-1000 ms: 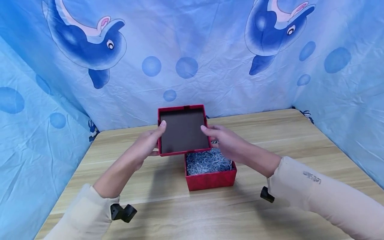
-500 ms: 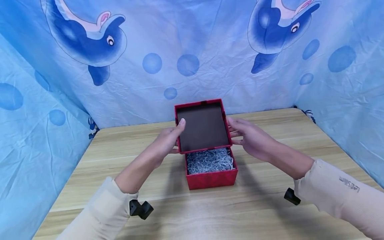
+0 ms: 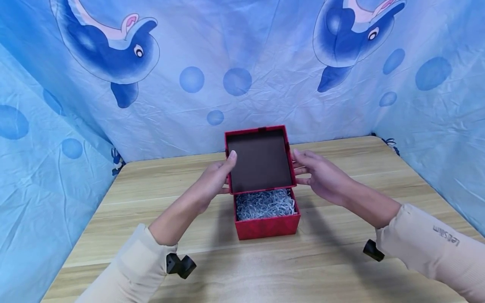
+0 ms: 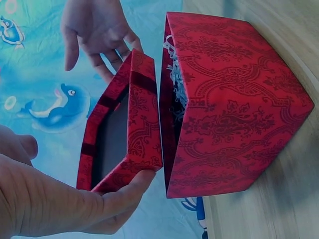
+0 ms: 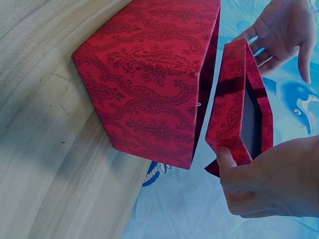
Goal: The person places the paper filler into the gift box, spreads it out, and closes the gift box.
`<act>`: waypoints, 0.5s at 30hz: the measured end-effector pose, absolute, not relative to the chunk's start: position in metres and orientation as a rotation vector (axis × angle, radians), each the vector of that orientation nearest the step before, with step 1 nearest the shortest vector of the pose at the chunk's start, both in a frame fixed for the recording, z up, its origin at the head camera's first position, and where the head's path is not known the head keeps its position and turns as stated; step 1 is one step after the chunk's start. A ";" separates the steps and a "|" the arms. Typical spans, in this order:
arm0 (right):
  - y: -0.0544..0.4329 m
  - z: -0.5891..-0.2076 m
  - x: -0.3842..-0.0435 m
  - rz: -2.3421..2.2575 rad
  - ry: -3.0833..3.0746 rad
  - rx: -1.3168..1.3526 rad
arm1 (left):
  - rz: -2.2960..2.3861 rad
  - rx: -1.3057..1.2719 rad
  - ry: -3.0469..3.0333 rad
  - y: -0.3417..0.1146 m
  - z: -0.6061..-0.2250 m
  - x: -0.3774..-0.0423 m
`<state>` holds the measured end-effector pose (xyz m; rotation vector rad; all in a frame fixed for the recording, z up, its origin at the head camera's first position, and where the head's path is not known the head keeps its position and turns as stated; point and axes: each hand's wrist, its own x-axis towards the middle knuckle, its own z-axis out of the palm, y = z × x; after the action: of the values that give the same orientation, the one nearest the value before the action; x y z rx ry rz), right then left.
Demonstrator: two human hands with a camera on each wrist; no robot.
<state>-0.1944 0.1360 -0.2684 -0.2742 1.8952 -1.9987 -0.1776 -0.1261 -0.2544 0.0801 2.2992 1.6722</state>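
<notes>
A red patterned box lid (image 3: pixel 261 160), dark inside, is held tilted up between both hands, its inner side toward me in the head view. My left hand (image 3: pixel 214 179) holds its left side, thumb over the inside and fingers at the outer edge. My right hand (image 3: pixel 322 174) holds the right side with thumb by the rim and fingers against the outer wall. In the left wrist view, fingers (image 4: pixel 127 196) support the lid's lower corner. Just below the lid stands the red box (image 3: pixel 267 227), partly covered by it, with greyish shredded paper (image 3: pixel 265 205) inside.
The box stands on a light wooden table (image 3: pixel 151 210). A blue cloth backdrop (image 3: pixel 265 105) with dolphin pictures hangs behind and along both sides. Dark blue and white tassels (image 3: pixel 116 162) show at the table's back corners.
Both hands have carried the lid to the right, until it sits over the back of the box in the head view. The right thumb has slid from the lid's inside to its rim.
</notes>
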 end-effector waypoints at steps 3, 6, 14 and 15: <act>0.136 -0.269 -0.195 -2.027 1.880 -0.290 | 1.696 0.092 2.297 -0.128 -0.254 -0.176; 0.136 -0.270 -0.197 -2.051 1.862 -0.302 | 1.711 0.096 2.309 -0.129 -0.254 -0.176; 0.138 -0.269 -0.200 -2.091 1.837 -0.310 | 1.772 0.113 2.320 -0.132 -0.252 -0.174; 0.138 -0.268 -0.200 -2.097 1.830 -0.310 | 1.775 0.116 2.320 -0.132 -0.252 -0.174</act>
<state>-0.1997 0.1378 -0.2684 -0.3101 1.8304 -2.0966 -0.1736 -0.1321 -0.2519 0.1160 2.3200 1.7752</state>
